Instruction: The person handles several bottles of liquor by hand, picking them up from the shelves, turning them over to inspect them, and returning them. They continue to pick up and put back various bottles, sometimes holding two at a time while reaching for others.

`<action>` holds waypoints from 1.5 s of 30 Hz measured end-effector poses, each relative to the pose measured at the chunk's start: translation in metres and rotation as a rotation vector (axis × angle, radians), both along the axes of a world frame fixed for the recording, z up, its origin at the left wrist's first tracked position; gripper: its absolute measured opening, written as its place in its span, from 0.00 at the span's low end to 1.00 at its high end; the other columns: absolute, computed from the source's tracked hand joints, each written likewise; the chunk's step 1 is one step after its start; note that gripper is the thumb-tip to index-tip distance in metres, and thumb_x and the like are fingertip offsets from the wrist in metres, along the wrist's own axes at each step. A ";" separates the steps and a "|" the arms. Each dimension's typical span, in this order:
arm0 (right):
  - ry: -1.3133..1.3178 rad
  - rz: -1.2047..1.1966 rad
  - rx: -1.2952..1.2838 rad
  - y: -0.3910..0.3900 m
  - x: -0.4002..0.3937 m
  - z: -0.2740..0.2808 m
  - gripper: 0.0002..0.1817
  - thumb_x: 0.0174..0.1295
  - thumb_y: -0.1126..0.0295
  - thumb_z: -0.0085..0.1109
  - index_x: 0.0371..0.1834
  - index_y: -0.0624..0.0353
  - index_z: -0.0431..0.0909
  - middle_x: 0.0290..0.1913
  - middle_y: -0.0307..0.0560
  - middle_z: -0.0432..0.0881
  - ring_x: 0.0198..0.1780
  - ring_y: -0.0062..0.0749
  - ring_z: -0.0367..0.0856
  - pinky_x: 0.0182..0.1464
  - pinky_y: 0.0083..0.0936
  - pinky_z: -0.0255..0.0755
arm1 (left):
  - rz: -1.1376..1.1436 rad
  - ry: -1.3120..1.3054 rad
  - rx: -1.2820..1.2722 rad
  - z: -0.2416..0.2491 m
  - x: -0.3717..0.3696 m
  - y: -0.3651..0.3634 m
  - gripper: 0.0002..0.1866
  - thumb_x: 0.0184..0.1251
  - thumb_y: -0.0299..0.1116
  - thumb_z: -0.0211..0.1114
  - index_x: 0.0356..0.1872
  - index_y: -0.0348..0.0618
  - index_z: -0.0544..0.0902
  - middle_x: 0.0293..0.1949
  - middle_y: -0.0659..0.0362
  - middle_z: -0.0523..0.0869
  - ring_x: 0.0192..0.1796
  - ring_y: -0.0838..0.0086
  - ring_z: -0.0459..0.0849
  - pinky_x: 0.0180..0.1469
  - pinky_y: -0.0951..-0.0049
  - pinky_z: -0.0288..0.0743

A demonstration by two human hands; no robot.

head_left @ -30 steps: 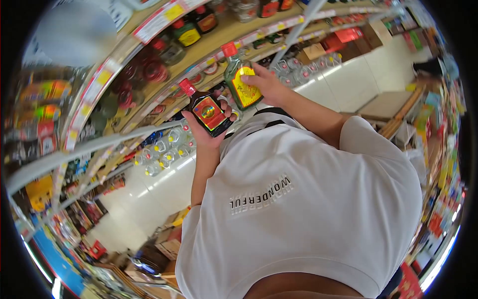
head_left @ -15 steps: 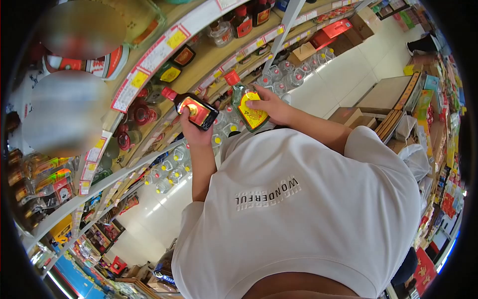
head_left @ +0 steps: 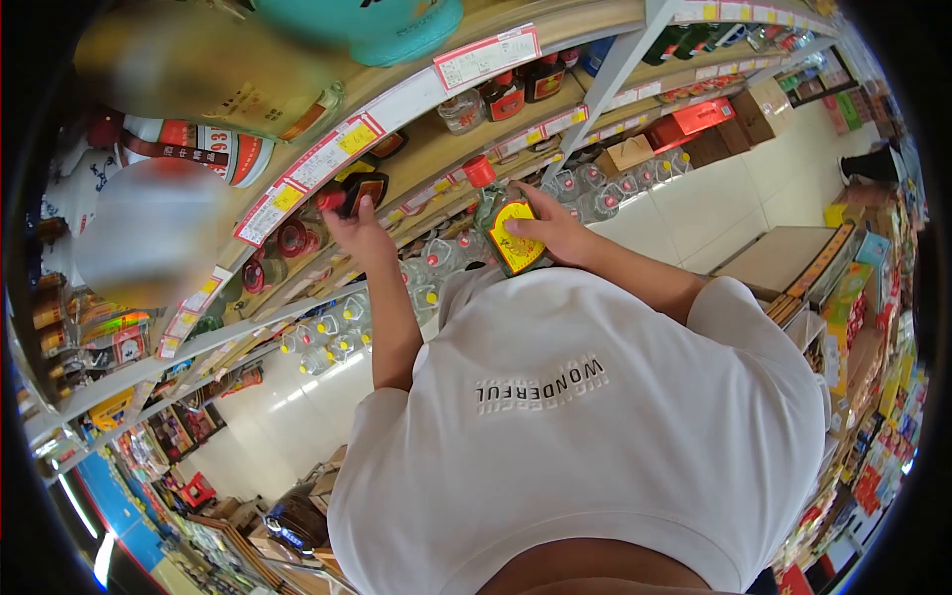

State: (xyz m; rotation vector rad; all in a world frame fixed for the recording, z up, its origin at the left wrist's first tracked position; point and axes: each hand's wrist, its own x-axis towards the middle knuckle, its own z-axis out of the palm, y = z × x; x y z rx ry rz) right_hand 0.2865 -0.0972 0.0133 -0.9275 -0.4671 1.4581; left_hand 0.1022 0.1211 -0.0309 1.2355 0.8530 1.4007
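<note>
My left hand reaches to the shelf edge at a dark bottle with a red cap. Its fingers are at the cap and neck, with one digit raised in front of the bottle; the far side of this grip is hidden. The bottle lies tilted, cap to the left, partly under the price strip. My right hand is closed around a green glass bottle with a yellow label and red cap. It is held upright, slightly tilted, in front of my chest, thumb on the label.
Shelves with price strips curve across the upper left. Small dark bottles stand on one shelf. Clear jugs are grouped low by the floor. Cardboard boxes and stacked goods are on the right. Part of a person shows at upper right.
My left hand has moved up and left with the dark bottle, away from the other bottle to the shelf edge. The green bottle has shifted slightly right in view, still in my right hand.
</note>
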 end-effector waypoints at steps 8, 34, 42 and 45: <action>0.116 0.031 -0.028 0.002 0.010 0.000 0.39 0.67 0.71 0.64 0.76 0.64 0.52 0.57 0.51 0.80 0.53 0.33 0.83 0.57 0.31 0.78 | -0.058 0.272 0.085 -0.018 0.001 0.015 0.25 0.64 0.12 0.63 0.61 0.35 0.68 0.58 0.51 0.78 0.59 0.69 0.79 0.63 0.69 0.71; -0.435 -0.204 -0.040 0.030 -0.002 -0.023 0.28 0.68 0.70 0.65 0.67 0.67 0.66 0.57 0.47 0.80 0.54 0.25 0.79 0.59 0.25 0.73 | 0.379 1.047 0.603 0.000 -0.008 0.022 0.20 0.58 0.25 0.68 0.52 0.34 0.75 0.41 0.45 0.78 0.44 0.50 0.77 0.46 0.53 0.72; -0.644 -0.155 0.156 0.071 0.008 -0.021 0.24 0.65 0.71 0.68 0.62 0.65 0.71 0.53 0.45 0.82 0.54 0.25 0.78 0.59 0.24 0.71 | 0.383 1.015 0.697 0.001 -0.012 0.028 0.21 0.59 0.25 0.66 0.54 0.33 0.76 0.45 0.47 0.79 0.45 0.51 0.78 0.47 0.55 0.74; -0.774 -0.201 0.152 0.084 0.007 -0.035 0.24 0.62 0.71 0.71 0.60 0.65 0.74 0.52 0.46 0.82 0.54 0.29 0.79 0.60 0.27 0.71 | 0.388 0.983 0.700 -0.005 -0.012 0.032 0.23 0.59 0.24 0.66 0.57 0.34 0.75 0.46 0.46 0.79 0.46 0.51 0.78 0.48 0.55 0.74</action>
